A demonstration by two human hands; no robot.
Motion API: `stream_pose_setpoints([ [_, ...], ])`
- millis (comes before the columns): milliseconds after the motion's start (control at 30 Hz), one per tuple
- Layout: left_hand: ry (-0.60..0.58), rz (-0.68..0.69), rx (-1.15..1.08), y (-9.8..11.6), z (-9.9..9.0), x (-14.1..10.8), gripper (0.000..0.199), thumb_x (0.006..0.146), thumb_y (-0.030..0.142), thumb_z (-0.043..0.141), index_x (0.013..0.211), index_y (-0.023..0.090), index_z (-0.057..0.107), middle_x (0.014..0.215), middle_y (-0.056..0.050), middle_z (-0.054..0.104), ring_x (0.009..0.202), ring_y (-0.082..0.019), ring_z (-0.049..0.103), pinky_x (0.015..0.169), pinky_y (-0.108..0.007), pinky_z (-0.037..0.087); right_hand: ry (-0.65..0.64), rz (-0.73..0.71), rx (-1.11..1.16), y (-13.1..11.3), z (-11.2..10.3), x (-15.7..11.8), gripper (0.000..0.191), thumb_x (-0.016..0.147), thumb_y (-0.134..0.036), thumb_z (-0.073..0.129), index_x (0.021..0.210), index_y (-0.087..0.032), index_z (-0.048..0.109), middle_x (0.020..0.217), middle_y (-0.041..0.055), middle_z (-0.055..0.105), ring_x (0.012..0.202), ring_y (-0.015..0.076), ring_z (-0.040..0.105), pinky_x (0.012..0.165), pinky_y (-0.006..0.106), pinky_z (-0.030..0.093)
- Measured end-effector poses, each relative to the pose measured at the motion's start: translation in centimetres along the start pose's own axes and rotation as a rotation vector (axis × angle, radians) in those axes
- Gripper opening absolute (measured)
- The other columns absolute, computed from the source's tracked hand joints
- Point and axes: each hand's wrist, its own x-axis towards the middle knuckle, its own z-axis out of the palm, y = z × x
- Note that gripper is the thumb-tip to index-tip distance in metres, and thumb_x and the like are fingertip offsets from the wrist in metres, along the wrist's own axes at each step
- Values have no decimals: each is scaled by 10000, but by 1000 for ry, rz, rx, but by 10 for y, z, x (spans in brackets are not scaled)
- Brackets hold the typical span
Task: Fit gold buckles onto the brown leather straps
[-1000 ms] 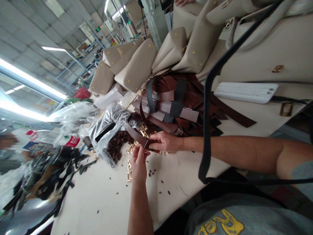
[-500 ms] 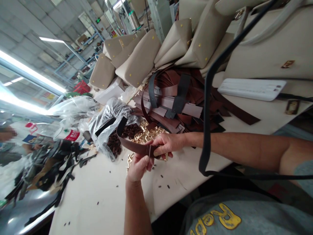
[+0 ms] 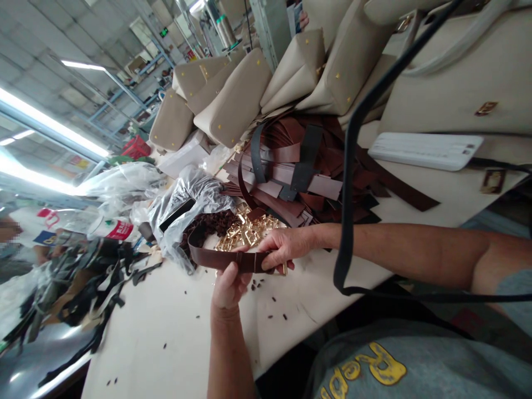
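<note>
A dark brown leather strap [image 3: 216, 259] is stretched between my two hands above the table, its far end curling up at the left. My left hand [image 3: 229, 284] pinches it from below near a narrow leather loop around the strap. Closed on the strap's right end is my right hand [image 3: 282, 247], thumb on top; a bit of gold metal shows under its fingers. Behind the strap lies a heap of gold buckles [image 3: 249, 230]. Left of the buckles, small dark brown leather loops [image 3: 211, 226] are piled by a clear plastic bag [image 3: 177, 194].
A big pile of brown straps [image 3: 286, 160] lies behind the buckles, with beige handbags [image 3: 236, 102] beyond. A black cord [image 3: 347, 221] hangs across my right forearm. A white power strip [image 3: 424, 151] lies at right, dark scraps [image 3: 83, 293] at left.
My left hand has shifted slightly left along the strap, and the narrow loop has moved left with it. The strap's free end has swung lower and rolled over.
</note>
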Motion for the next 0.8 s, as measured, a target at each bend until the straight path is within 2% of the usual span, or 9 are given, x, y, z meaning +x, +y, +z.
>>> stream_pose_setpoints([
  [67, 69, -23, 48, -1, 5, 3, 497, 806, 573, 697, 1104, 177, 742, 560, -3, 620, 423, -76, 494, 416, -185, 367, 81, -17, -80, 3, 0, 2, 256, 809, -354, 654, 891, -113, 665, 617, -31, 586, 488, 78, 536, 430, 164, 439],
  [133, 129, -12, 64, -2, 14, 8, 479, 828, 572, 677, 1101, 185, 747, 840, -69, 742, 697, -144, 671, 631, -237, 515, 158, -27, -142, 4, 1, 3, 233, 815, -303, 654, 951, -118, 690, 616, -41, 584, 471, 62, 514, 426, 147, 404],
  [200, 138, 11, -7, -2, 25, 12, 507, 815, 614, 666, 1097, 201, 749, 1087, -98, 741, 1008, -227, 687, 868, -327, 530, 217, -26, -169, 6, 2, 4, 260, 813, -266, 656, 1029, -129, 704, 626, -46, 591, 471, 59, 513, 438, 145, 400],
  [267, 122, 12, -112, -3, 35, 15, 544, 807, 668, 634, 1090, 218, 751, 1167, -101, 724, 1146, -267, 640, 975, -397, 495, 263, -15, -205, 8, 2, 5, 315, 815, -245, 650, 1108, -141, 702, 628, -50, 592, 472, 65, 517, 455, 158, 411],
  [333, 108, 9, -175, -5, 42, 17, 528, 811, 671, 625, 1069, 229, 755, 1184, -97, 719, 1187, -274, 618, 1015, -424, 474, 308, -2, -275, 11, 3, 7, 302, 812, -236, 652, 1090, -137, 716, 620, -46, 592, 494, 77, 529, 486, 174, 423],
  [400, 106, 8, -185, -6, 47, 17, 482, 810, 641, 649, 1043, 233, 758, 1191, -90, 716, 1208, -273, 604, 1026, -420, 469, 348, -15, -336, 14, 4, 9, 216, 786, -227, 681, 967, -127, 741, 651, -25, 624, 553, 90, 561, 532, 183, 435],
  [567, 106, -32, -119, -11, 55, 17, 431, 803, 553, 703, 1061, 211, 753, 1195, -97, 708, 1179, -290, 620, 966, -391, 513, 401, -34, -290, 18, 10, 13, 118, 800, -230, 662, 815, -133, 727, 670, -16, 658, 557, 86, 568, 528, 177, 423],
  [667, 139, 28, -92, -15, 59, 16, 378, 803, 501, 726, 1041, 209, 757, 1186, -93, 711, 1182, -285, 622, 985, -390, 506, 407, -46, -294, 14, 12, 12, 161, 816, -257, 661, 858, -127, 746, 674, -12, 663, 557, 84, 573, 530, 172, 423],
  [800, 169, 190, -25, -22, 59, 14, 269, 817, 423, 740, 1006, 232, 758, 1229, -68, 699, 1208, -270, 610, 1041, -409, 472, 379, -134, -297, 11, 11, 10, 299, 841, -230, 633, 1111, -171, 747, 811, 0, 709, 636, 86, 614, 590, 167, 453],
])
